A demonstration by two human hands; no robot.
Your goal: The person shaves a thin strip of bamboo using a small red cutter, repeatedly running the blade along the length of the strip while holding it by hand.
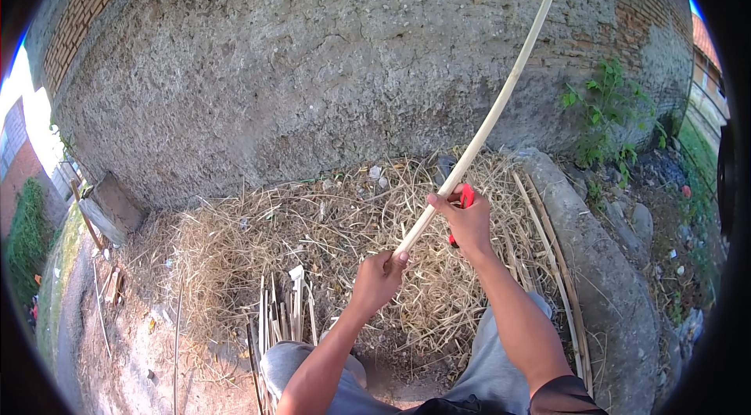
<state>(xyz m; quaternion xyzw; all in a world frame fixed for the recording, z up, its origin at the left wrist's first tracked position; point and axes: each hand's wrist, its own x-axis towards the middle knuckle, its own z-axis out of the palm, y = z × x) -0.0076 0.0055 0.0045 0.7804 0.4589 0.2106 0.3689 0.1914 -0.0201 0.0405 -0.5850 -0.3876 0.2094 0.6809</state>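
Note:
A long pale bamboo strip (501, 98) slants up and to the right in front of the wall, bowed slightly along its length. Its lower end is gripped by my left hand (378, 280), fingers closed round it. Higher up, my right hand (468, 219) pinches the same strip between thumb and fingers. Tucked in the right palm is a red and black hand tool (467, 196), which looks like a utility knife; most of it is hidden by the hand, and no blade shows.
Curly shavings (446, 290) cover the ground below my hands. Several split strips (285, 313) stand beside my left knee, and longer poles (557, 266) lie to the right. A rough wall (313, 63) rises ahead, with a leafy plant (606, 106) at its right and a block (112, 208) at its left.

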